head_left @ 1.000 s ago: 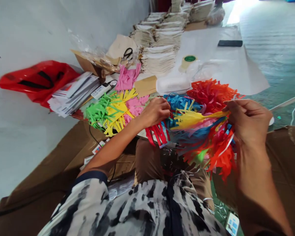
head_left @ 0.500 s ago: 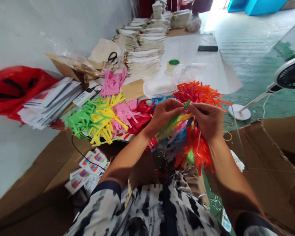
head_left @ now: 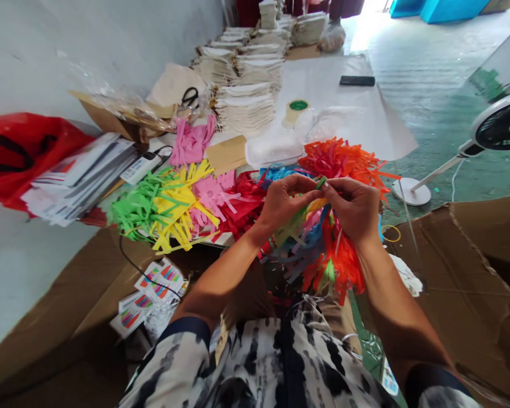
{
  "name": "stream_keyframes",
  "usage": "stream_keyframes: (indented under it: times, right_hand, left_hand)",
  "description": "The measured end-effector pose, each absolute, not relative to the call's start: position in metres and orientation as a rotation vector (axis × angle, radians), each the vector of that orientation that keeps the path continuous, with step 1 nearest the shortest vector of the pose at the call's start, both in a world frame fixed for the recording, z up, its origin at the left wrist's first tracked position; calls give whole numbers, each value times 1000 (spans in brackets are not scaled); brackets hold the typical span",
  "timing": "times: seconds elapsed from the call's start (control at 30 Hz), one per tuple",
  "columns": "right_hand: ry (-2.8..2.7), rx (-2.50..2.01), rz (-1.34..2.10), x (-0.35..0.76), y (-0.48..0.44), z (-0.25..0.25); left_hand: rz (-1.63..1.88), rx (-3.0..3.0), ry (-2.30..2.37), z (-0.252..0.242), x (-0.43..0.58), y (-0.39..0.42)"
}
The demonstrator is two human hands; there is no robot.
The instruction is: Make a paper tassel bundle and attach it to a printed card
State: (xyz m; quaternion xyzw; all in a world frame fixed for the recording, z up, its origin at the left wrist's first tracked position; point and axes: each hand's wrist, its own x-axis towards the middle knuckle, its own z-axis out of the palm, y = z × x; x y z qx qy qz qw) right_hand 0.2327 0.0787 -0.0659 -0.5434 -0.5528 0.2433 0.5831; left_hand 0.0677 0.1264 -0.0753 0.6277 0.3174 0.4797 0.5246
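My left hand (head_left: 287,201) and my right hand (head_left: 353,204) meet above the table's front edge. Both pinch a small green strip (head_left: 321,182) between thumbs and fingertips. Below the fingers hangs a bunch of multicoloured fringed strips (head_left: 334,255), orange, blue, yellow, pink and light green. Behind my hands lies an orange fringed pile (head_left: 344,161) with blue strips (head_left: 278,173) beside it. Left of my left hand are red (head_left: 246,198), pink (head_left: 212,195), yellow (head_left: 185,207) and green (head_left: 140,207) fringed piles.
Stacks of off-white pieces (head_left: 246,107), a tape roll (head_left: 298,107), a white tray (head_left: 274,150) and a black object (head_left: 357,80) lie farther back. Scissors (head_left: 190,97), papers (head_left: 83,178) and a red bag (head_left: 29,153) are left. A fan (head_left: 501,124) and cardboard (head_left: 471,272) stand right.
My fingertips have drawn slightly closer around the green strip, which now lies lower between them. The whole view has shifted slightly.
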Motion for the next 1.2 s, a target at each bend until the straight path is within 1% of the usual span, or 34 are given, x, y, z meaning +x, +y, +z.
stream_keyframes:
  times: [0.2, 0.37, 0.43, 0.6, 0.67, 0.93, 1.2]
  right_hand:
    - [-1340, -1339, 479, 230, 74, -63]
    - [-1329, -1296, 558, 232, 76, -64]
    - [-1324, -1282, 590, 234, 78, -66]
    - [-1317, -1303, 572, 235, 82, -67]
    - [-1311, -1307, 574, 235, 83, -65]
    - [-1333, -1310, 571, 234, 81, -58]
    - [-1398, -1384, 511, 230, 80, -54]
  left_hand:
    - [1181, 1603, 800, -74, 68, 127]
    - [1181, 1525, 764, -70, 69, 126]
    - [1112, 1440, 717, -68, 65, 127]
    - [759, 1305, 627, -61, 51, 132]
    - [719, 1254, 598, -61, 49, 134]
    - [888, 1151, 643, -62, 57, 141]
    - [1016, 1331, 682, -60, 62, 141]
